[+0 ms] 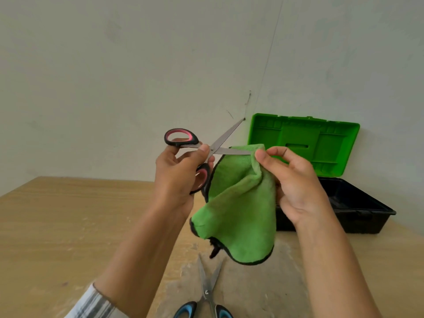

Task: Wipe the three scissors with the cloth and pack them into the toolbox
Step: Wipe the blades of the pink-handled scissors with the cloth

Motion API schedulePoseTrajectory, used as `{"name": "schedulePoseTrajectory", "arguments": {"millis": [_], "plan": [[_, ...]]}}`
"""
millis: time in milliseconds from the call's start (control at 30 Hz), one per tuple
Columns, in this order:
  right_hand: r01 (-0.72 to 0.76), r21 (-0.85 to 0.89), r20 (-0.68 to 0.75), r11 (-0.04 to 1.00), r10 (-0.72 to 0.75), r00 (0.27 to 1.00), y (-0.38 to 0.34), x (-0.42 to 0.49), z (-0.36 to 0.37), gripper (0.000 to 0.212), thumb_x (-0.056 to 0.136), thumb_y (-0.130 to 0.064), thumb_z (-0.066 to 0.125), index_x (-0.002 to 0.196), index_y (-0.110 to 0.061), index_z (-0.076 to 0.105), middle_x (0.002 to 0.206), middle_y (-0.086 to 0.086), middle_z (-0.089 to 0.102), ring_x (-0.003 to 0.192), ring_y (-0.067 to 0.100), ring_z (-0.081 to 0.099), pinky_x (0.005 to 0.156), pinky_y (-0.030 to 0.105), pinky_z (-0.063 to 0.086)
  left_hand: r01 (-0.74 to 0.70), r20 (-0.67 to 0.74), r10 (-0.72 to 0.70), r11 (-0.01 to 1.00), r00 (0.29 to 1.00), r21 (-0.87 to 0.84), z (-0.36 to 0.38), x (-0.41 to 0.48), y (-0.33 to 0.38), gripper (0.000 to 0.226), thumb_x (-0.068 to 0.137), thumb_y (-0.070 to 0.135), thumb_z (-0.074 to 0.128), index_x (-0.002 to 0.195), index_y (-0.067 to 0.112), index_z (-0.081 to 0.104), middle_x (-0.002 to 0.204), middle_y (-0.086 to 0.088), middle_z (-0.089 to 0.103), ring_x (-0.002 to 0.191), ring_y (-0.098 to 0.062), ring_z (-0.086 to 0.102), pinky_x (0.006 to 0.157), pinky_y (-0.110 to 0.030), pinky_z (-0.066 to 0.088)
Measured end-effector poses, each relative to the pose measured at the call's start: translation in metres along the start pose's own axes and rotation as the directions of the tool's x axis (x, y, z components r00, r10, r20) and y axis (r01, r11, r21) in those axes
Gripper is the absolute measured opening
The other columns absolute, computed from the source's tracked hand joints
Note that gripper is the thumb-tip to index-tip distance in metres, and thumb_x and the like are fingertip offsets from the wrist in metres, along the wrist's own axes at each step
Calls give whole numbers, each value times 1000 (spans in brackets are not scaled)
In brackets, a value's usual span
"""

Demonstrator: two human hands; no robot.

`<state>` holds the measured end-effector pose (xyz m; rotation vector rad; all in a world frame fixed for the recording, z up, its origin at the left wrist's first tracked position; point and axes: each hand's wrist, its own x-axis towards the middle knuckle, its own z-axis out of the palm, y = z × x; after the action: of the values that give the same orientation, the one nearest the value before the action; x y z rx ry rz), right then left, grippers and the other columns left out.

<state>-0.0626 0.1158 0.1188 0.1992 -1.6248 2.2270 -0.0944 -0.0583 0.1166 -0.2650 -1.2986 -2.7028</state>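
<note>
Our left hand (176,173) grips the pink-and-black scissors (202,152) by the handles, blades spread apart in the air. Our right hand (296,180) pinches the green cloth (241,203) around the tip of the lower blade; the rest of the cloth hangs below. Behind the right hand the toolbox (358,207) stands open on the wooden table (68,226), green lid (305,143) upright; we cannot tell what its black tray holds. Blue-handled scissors (207,292) lie open near us. No writing is readable.
</note>
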Motion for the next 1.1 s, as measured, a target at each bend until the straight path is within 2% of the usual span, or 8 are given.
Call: {"name": "schedulePoseTrajectory", "arguments": {"millis": [233, 400, 500, 600, 767, 933, 1033, 1100], "plan": [[43, -21, -170, 999, -46, 984, -2, 2, -11, 32, 79, -3, 80, 87, -19, 53, 75, 8, 75, 62, 19, 72, 57, 31, 61, 55, 162, -106, 955, 981, 290, -5, -2, 5, 16, 79, 3, 74, 79, 15, 63, 82, -10, 74, 75, -22, 73, 62, -32, 58], [19, -149, -150, 989, -42, 988, -9, 2, -27, 35, 76, -4, 81, 96, -17, 55, 71, 6, 76, 59, 17, 73, 54, 30, 59, 28, 279, -215, 836, 936, 549, -15, 0, 13, 12, 83, 12, 72, 94, 7, 73, 89, -11, 78, 78, -17, 74, 70, -28, 61], [24, -176, -175, 984, -55, 983, -7, 4, -31, 34, 76, -8, 82, 98, -16, 58, 76, 7, 78, 67, 20, 75, 61, 33, 61, -48, 348, -275, 721, 896, 691, -17, -1, 13, 12, 90, 14, 66, 98, 7, 72, 88, -12, 78, 73, -13, 72, 70, -26, 61], [43, -159, -268, 986, -85, 959, 2, 9, -29, 26, 77, -19, 84, 93, -16, 64, 81, 5, 80, 79, 23, 76, 73, 38, 62, -57, 337, -234, 742, 912, 668, -13, -3, 4, 11, 94, 7, 60, 97, 2, 69, 84, -14, 77, 66, -11, 71, 71, -27, 62], [71, -79, -370, 994, -96, 924, 10, 12, -24, 13, 82, -21, 81, 88, -14, 72, 78, 1, 80, 82, 20, 77, 74, 36, 62, -35, 287, -150, 833, 946, 552, -8, -3, -4, 10, 96, 7, 57, 93, 4, 67, 78, -8, 76, 62, -10, 68, 67, -24, 60], [131, -107, -182, 986, -149, 972, 4, 7, -11, 17, 66, -30, 83, 80, -23, 76, 84, 1, 78, 86, 19, 72, 89, 39, 59, -14, 268, -124, 889, 955, 458, -6, -3, -3, 10, 96, 8, 56, 96, 4, 65, 79, -7, 76, 65, -11, 68, 69, -25, 61], [172, -209, -49, 963, -186, 981, 5, 2, 0, 18, 60, -34, 84, 72, -23, 75, 78, -2, 75, 79, 15, 69, 81, 35, 59, -5, 271, -125, 902, 954, 432, -3, -6, -7, 10, 97, 8, 56, 97, 4, 64, 80, -8, 76, 65, -11, 69, 71, -26, 61], [183, -256, -26, 949, -196, 980, 7, 2, 2, 21, 58, -38, 85, 70, -23, 77, 81, -1, 77, 81, 17, 70, 85, 39, 59, 0, 264, -125, 904, 956, 428, -1, -6, -9, 9, 97, 9, 55, 97, 5, 63, 81, -9, 77, 67, -11, 70, 72, -26, 61]]}}
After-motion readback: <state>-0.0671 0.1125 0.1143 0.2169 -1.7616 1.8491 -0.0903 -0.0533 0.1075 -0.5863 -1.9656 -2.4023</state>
